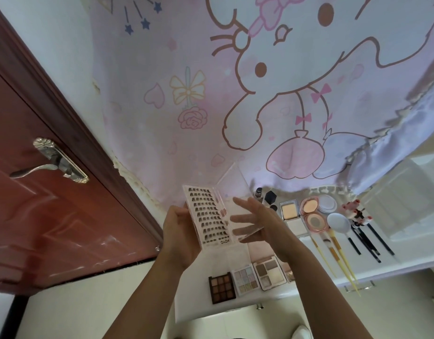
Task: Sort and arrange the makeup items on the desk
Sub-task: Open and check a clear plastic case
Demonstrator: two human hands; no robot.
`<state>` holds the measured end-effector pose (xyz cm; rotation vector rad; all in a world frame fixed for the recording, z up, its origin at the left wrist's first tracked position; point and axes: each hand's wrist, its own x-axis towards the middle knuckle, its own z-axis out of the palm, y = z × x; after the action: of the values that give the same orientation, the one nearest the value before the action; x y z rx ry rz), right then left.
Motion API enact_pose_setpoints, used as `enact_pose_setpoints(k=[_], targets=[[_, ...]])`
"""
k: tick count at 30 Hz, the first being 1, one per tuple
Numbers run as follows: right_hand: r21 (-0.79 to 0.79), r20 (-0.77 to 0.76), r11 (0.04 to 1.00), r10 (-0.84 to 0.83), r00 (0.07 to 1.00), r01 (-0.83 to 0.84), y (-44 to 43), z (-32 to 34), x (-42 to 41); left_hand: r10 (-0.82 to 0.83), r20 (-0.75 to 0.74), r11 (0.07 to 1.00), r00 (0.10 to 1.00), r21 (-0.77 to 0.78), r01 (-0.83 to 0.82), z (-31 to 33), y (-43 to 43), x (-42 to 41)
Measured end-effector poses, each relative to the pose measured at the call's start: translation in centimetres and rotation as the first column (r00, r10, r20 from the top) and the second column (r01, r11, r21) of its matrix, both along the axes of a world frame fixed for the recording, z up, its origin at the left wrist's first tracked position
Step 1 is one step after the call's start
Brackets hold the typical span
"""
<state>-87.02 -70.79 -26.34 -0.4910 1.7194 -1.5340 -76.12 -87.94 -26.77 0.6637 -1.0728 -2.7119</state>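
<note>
1. Lash case (208,216) is open, held up above the palettes (222,287); left hand (179,231) grips its edge; right hand (257,221), fingers straight, lies against the lid.
2. Step, I judge: closing it; next, press the lid down, then place the case beside the palettes.

Soft, even daylight fills the room, brightest toward the right, where the white desk (367,265) and the pale surfaces beyond it wash out nearly to blank. Shadows are faint, and the red door (40,216) carries streaky glare low on its panel. The wide lens bows straight lines hard toward the edges, and the right hand (262,226) looks hazy at its fingers (243,217).
</note>
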Motion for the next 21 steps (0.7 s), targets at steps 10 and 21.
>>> enact_pose_setpoints(k=[10, 21], targets=[[0.089, -0.17, 0.991, -0.084, 0.982, 0.1, 0.0, 0.0, -1.0, 0.05, 0.196, 0.98, 0.979, -0.198, -0.01, -0.3, -1.6, -0.5], [-0.045, 0.367, 0.925, -0.336, 0.867, 0.377, -3.3, 0.6, 0.4, 0.166, 0.049, 0.971, 0.985, 0.167, -0.172, -1.6, -5.5, 0.7]])
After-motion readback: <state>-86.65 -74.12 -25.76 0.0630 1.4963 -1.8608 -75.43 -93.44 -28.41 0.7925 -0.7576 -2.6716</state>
